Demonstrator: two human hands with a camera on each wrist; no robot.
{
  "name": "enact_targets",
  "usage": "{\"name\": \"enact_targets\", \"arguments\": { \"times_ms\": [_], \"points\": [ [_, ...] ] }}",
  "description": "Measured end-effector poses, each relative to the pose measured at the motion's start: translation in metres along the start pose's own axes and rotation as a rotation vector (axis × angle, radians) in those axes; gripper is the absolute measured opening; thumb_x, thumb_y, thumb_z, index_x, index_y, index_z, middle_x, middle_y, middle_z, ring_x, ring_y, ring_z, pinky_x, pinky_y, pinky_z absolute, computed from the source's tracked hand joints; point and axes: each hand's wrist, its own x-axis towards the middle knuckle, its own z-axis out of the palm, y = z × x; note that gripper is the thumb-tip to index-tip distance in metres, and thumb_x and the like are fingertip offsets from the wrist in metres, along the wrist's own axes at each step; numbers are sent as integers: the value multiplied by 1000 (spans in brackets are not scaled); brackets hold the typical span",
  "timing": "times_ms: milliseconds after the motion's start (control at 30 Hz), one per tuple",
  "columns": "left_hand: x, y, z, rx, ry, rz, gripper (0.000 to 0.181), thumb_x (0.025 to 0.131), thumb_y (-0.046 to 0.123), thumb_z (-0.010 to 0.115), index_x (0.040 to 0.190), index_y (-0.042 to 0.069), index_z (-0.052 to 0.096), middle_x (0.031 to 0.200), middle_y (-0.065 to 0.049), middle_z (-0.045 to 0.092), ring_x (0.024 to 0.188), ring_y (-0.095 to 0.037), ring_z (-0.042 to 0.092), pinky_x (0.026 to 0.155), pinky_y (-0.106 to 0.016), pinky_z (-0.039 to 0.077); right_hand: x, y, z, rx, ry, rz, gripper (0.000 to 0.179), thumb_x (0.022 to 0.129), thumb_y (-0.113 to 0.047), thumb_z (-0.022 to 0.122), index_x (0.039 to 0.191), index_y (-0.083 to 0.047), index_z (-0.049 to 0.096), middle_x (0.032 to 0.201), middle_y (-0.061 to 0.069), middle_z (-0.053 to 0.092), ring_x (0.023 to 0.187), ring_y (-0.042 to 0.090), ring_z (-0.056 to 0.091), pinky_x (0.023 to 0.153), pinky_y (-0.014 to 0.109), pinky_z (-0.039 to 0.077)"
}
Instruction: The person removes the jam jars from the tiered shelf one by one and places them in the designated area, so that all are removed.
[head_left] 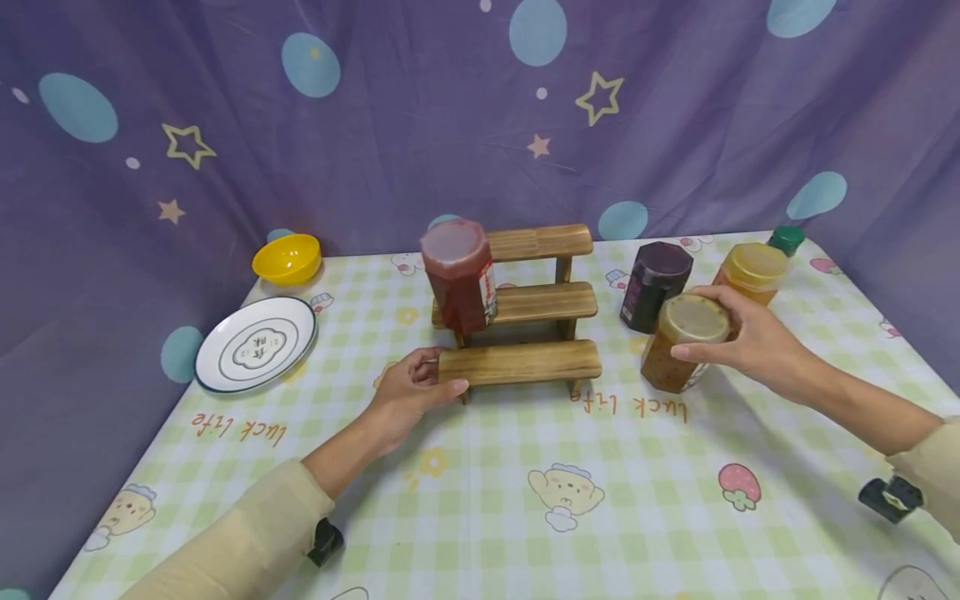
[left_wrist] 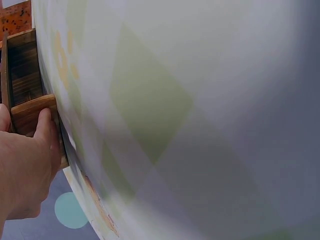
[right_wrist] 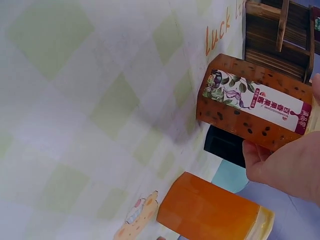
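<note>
My left hand point(head_left: 405, 398) grips the left end of the lowest step of a wooden three-step rack point(head_left: 525, 363), thumb along its front edge. On the rack's left side, a red jam jar point(head_left: 457, 283) stands on the middle step. My right hand point(head_left: 761, 340) holds a jar of brown, seed-flecked jam point(head_left: 663, 363) near its lid, to the right of the rack. The right wrist view shows its white label point(right_wrist: 260, 102) and dark seeds. The jar is slightly tilted, its base close to the tablecloth.
Behind the held jar stand a dark purple jar point(head_left: 652, 287), an orange jar with a yellowish lid point(head_left: 752, 271) and a green-capped container point(head_left: 786, 239). At the left are a white plate point(head_left: 225, 354) and a yellow bowl point(head_left: 288, 260). A purple curtain point(head_left: 420, 125) hangs behind the table.
</note>
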Motion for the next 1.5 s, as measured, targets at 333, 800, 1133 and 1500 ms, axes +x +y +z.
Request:
{"name": "enact_targets", "arguments": {
  "times_ms": [333, 800, 1133, 1500],
  "points": [
    [-1, -1, 2, 3, 2, -5, 73, 82, 19, 78, 144, 11, 39, 138, -12, 46, 133, -28, 40, 104, -42, 42, -4, 1, -4, -86, -12, -54, 75, 84, -19, 77, 145, -7, 34, 127, 14, 49, 104, 12, 52, 75, 14, 45],
    [-1, 0, 3, 9, 14, -16, 72, 83, 18, 78, 143, 10, 40, 132, -10, 46, 127, -25, 42, 102, -39, 43, 1, -35, -17, -156, 98, -168, 78, 79, -12, 80, 144, -8, 37, 137, 7, 40, 101, 13, 40, 86, 1, 31],
    [0, 1, 1, -2, 8, -1, 70, 84, 16, 76, 143, 9, 39, 131, -11, 47, 127, -25, 43, 97, -35, 46, 16, -73, -17, -170, 101, -273, 77, 77, -13, 83, 142, -13, 43, 132, 5, 41, 114, 12, 40, 90, 11, 36],
    [0, 2, 1, -1, 4, -3, 71, 84, 16, 76, 144, 8, 38, 142, -14, 41, 136, -30, 35, 106, -45, 39, 34, -128, -1, -157, 8, -329, 80, 78, -19, 82, 144, -13, 39, 137, 9, 40, 125, 27, 39, 103, 52, 34]
  ]
}}
